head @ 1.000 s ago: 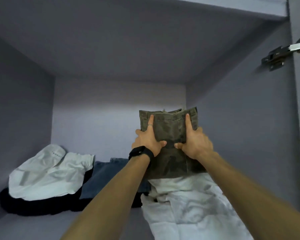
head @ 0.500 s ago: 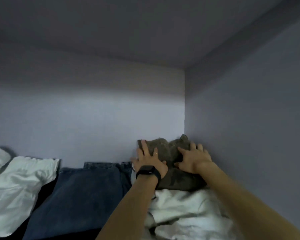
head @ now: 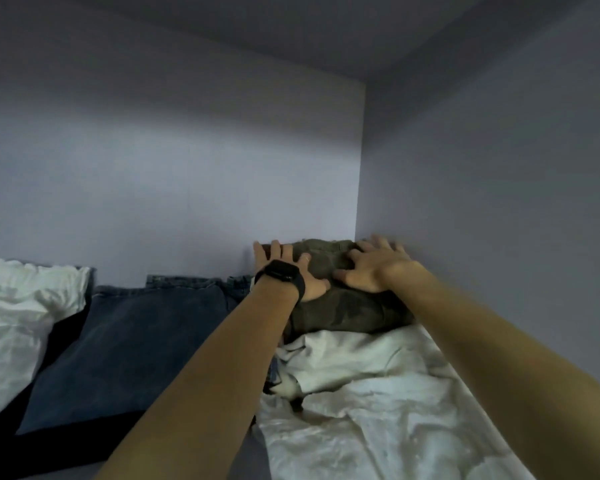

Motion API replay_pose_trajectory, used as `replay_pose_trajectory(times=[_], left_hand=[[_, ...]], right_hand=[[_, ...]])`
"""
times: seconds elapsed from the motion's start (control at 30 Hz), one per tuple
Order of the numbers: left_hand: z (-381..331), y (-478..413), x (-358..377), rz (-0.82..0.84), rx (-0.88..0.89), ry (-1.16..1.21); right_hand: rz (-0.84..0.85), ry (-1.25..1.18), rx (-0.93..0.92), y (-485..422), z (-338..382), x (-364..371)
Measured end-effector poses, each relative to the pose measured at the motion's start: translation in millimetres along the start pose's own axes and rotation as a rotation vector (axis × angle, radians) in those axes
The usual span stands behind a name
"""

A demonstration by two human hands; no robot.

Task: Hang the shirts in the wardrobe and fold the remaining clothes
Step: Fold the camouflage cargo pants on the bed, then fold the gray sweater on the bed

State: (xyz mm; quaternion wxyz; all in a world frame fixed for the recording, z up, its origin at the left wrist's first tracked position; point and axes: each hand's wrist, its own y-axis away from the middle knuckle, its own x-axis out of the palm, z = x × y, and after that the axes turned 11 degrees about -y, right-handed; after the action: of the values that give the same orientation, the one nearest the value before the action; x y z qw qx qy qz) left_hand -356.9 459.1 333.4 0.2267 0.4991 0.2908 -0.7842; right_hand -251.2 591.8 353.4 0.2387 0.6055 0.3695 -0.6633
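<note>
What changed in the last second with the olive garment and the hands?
The folded olive garment, gripped upright a second ago, went down and back into the rear right corner, onto the white cloth. The left hand and right hand released their grip and now press it with spread fingers. The jeans and left white garment stayed put.

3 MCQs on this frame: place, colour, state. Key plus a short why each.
1. Where is the olive garment?
A. in the back right corner, on the white cloth
B. on a hanger
C. in a drawer
2. The watch on the left wrist is:
A. white
B. black
C. red
3. Left hand and right hand on the garment are:
A. fists
B. pinching a sleeve
C. flat, fingers spread
Key: 1 A, it lies by the right wall atop the cloth. 2 B, face and band are black. 3 C, both press it with straight fingers.
</note>
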Motion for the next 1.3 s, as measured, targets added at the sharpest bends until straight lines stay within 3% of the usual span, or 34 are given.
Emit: replay_pose_trajectory(times=[0.4, 0.67, 0.77, 0.87, 1.0, 1.13, 1.23, 1.3], left_hand=[[-4.1, -22.9, 23.6, 0.059, 0.025, 0.141], [0.1, -6.8, 7.4, -0.038, 0.113, 0.305], [-12.6, 39.6, -13.9, -0.138, 0.274, 0.336], [-40.7, 101.6, -26.3, -0.218, 0.437, 0.376], [-116.7, 216.1, -42.8, -0.315, 0.674, 0.292], [-205.6, 348.8, -46.9, -0.280, 0.995, 0.349], [-278.4, 457.2, -42.3, -0.268, 1.222, 0.408], [-324.1, 539.9, -37.4, -0.253, 1.388, 0.412]], right_hand=[[0.020, -0.144, -0.056, -16.1, -2.8, 37.6], [-0.151, -0.308, -0.058, 48.6, -4.5, 17.2], [-0.168, -0.402, -0.084, 116.5, -13.8, 10.6], [-0.297, -0.436, -0.101, 196.2, -27.0, 6.7], [-0.442, -0.464, 0.052, 349.1, -66.8, 25.4], [-0.515, -0.436, 0.326, 541.5, -101.1, 63.1], [-0.572, -0.329, 0.629, 700.4, -113.0, 89.2], [-0.512, -0.230, 0.861, 802.7, -109.9, 108.3]])
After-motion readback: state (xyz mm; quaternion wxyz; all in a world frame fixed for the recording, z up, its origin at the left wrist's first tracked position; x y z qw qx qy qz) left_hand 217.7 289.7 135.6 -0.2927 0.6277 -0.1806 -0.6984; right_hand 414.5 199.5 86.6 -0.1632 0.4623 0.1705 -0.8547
